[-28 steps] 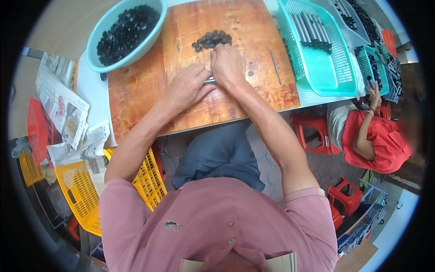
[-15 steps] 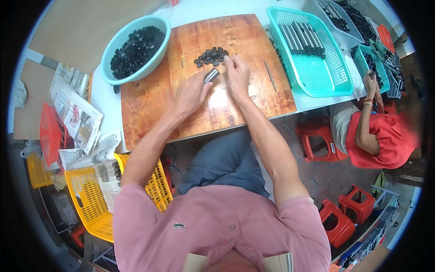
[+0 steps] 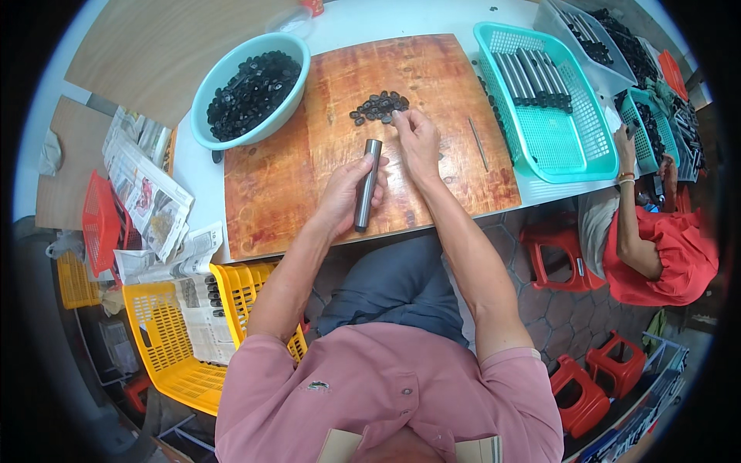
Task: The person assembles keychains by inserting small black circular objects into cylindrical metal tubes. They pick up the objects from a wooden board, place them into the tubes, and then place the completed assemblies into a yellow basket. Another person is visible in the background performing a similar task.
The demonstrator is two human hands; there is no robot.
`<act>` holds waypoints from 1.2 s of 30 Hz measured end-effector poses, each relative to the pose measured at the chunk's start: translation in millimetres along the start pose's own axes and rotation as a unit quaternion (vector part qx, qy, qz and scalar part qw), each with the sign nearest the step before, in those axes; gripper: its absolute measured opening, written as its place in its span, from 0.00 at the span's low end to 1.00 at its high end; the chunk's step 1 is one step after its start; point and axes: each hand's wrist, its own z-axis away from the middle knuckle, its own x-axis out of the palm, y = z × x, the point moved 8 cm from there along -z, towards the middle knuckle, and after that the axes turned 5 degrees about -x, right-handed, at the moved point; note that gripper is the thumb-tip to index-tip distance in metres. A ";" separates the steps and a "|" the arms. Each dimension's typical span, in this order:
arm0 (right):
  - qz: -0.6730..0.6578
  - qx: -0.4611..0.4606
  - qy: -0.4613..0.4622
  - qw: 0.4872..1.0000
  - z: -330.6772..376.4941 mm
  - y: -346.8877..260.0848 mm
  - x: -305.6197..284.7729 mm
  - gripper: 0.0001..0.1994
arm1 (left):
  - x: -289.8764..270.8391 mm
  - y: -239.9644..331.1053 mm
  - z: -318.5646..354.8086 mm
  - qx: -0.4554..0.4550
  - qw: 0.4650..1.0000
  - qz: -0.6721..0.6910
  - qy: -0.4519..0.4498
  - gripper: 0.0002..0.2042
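My left hand [image 3: 349, 193] is closed around a shiny metal tube [image 3: 369, 181], gripping it above the near part of the wooden board [image 3: 266, 185]. The tube points away from me, its dark end nearest my body. On the board beyond it lies a loose pile of small black caps [image 3: 376, 106]. My right hand [image 3: 419, 147] is at the right edge of this pile, thumb and fingers pinched together. Whether a cap sits between those fingertips is too small to make out.
A thin metal rod [image 3: 478, 144] lies on the board's right side. At left stands a pale-blue basin [image 3: 202, 116] full of black caps; at right, a turquoise basket [image 3: 575, 166] with metal tubes. Another person in red [image 3: 656, 251] works at far right. Yellow baskets [image 3: 181, 386] stand lower left.
The tube has swung round in my left hand, so its length now shows where only one end did. My right hand stays pinched by the pile. The whole view has shifted slightly.
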 end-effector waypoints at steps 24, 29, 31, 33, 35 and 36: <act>0.024 -0.012 -0.020 0.999 0.0 -5.8 1.1 0.16 | -0.6 -6.9 -3.8 -0.006 0.999 -0.014 0.040 0.21; 0.028 -0.017 -0.024 0.999 -0.1 -3.3 2.4 0.16 | -2.1 -2.3 -0.8 0.028 0.997 -0.055 0.050 0.22; 0.029 -0.019 -0.025 0.999 0.1 -2.9 2.9 0.16 | -0.1 -3.5 0.4 0.038 0.996 -0.072 0.037 0.21; 0.032 -0.020 -0.023 0.999 -0.2 -1.9 2.5 0.16 | 3.0 -3.2 0.3 0.043 0.995 -0.085 0.027 0.21; 0.032 -0.019 -0.022 0.999 -0.1 -1.2 2.4 0.16 | 6.7 -0.6 1.2 0.045 0.994 -0.095 0.020 0.21; 0.031 -0.019 -0.022 0.999 -0.2 -1.3 2.7 0.16 | 7.4 -1.0 1.5 0.044 0.995 -0.084 0.019 0.21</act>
